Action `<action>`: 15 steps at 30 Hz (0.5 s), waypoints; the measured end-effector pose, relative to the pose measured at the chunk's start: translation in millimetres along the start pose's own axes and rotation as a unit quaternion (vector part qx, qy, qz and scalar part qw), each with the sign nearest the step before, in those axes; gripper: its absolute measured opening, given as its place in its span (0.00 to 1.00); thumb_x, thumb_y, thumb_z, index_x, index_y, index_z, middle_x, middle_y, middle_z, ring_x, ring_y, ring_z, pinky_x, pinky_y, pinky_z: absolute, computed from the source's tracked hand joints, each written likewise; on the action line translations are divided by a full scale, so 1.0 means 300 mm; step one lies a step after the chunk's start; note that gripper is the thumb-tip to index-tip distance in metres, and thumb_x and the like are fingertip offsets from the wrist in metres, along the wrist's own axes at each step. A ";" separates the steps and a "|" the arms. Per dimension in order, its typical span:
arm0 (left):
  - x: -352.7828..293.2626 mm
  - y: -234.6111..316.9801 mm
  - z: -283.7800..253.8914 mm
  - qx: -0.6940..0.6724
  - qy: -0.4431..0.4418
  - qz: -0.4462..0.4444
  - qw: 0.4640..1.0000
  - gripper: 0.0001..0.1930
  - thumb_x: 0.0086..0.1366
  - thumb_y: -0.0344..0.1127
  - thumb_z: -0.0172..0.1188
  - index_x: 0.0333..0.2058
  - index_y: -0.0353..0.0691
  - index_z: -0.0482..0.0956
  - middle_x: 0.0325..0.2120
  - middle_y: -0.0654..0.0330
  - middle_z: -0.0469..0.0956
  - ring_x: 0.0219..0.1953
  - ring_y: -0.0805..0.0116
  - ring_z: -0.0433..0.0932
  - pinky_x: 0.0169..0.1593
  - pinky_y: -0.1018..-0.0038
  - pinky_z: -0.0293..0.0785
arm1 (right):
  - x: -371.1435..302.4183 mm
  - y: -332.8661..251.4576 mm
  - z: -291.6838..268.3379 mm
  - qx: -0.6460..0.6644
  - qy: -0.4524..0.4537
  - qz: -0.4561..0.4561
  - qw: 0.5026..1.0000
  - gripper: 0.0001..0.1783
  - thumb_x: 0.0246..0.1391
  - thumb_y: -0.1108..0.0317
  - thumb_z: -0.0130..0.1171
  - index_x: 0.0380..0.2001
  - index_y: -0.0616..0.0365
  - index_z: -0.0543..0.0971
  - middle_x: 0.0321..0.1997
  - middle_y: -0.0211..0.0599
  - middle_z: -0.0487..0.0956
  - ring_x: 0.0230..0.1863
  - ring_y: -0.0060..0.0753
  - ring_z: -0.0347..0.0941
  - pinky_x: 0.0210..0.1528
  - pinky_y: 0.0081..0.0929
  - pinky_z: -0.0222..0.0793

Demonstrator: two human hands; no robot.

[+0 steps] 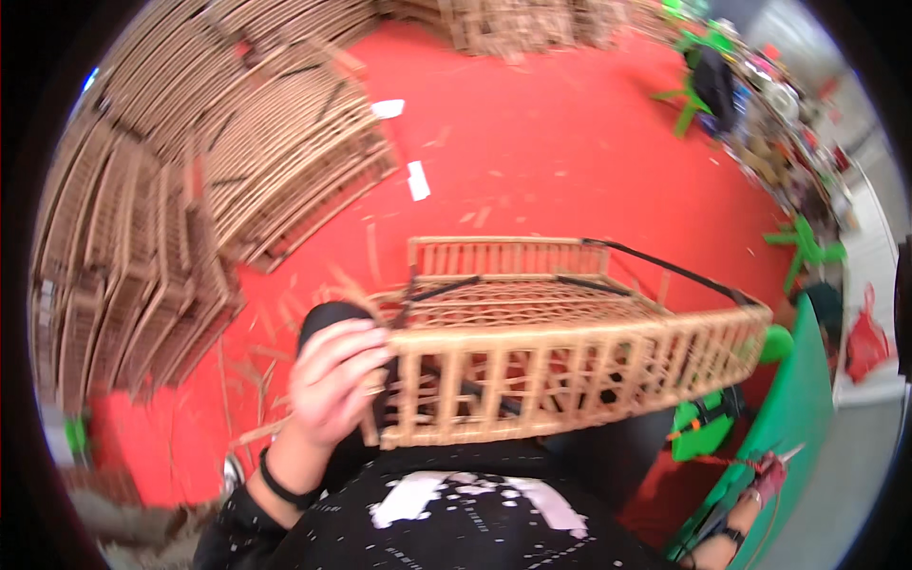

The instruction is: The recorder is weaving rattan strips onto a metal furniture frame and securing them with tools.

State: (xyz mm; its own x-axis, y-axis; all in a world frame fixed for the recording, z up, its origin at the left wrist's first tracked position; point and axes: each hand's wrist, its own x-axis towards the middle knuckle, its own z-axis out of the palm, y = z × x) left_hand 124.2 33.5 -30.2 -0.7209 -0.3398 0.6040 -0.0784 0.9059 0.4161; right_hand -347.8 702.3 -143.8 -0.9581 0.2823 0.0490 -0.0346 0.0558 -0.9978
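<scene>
Across my lap lies a tan wicker tray with slatted sides, an open-weave bottom and dark straps along parts of it. My left hand grips its near left corner, fingers curled over the edge. Far to the right, beside the green board, my right hand is closed around a small tool with a thin, pale, pointed end. Blur hides the kind of that tool. The right hand is apart from the tray.
Many similar wicker trays stand stacked at the left. Shavings and white paper pieces lie on the red floor. Green stools and a cluttered row of goods line the right, with a red bag beside them.
</scene>
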 end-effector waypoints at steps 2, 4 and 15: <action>0.003 -0.021 -0.011 -0.025 0.005 0.011 1.000 0.11 0.54 0.29 0.61 0.37 0.33 0.80 0.39 0.51 0.80 0.44 0.51 0.78 0.49 0.61 0.74 | -0.122 -0.126 0.278 -0.056 -0.016 -0.060 0.996 0.12 0.53 0.76 0.51 0.42 0.62 0.71 0.37 0.40 0.76 0.20 0.25 0.66 0.22 0.21 0.65; 0.011 -0.037 -0.018 -0.049 0.020 0.035 0.998 0.10 0.54 0.28 0.61 0.36 0.33 0.80 0.38 0.51 0.80 0.42 0.51 0.78 0.46 0.63 0.74 | -0.358 -0.280 0.534 -0.078 -0.124 -0.197 0.969 0.15 0.51 0.76 0.54 0.44 0.60 0.71 0.39 0.40 0.75 0.22 0.26 0.67 0.21 0.20 0.64; -0.007 -0.063 -0.028 -0.070 0.054 0.043 0.995 0.13 0.45 0.25 0.63 0.33 0.34 0.81 0.36 0.55 0.81 0.40 0.54 0.79 0.43 0.67 0.78 | -1.318 -0.993 1.239 -0.334 -0.658 -0.489 0.465 0.32 0.31 0.74 0.65 0.48 0.45 0.80 0.28 0.27 0.71 0.21 0.30 0.71 0.18 0.26 0.63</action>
State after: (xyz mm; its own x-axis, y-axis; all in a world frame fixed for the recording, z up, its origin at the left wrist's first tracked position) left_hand 132.9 14.9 -33.5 -0.6414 -0.2942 0.7085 0.0833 0.8914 0.4455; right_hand -64.3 218.1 117.8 0.0630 -0.9971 -0.0432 -0.9620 -0.0492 -0.2684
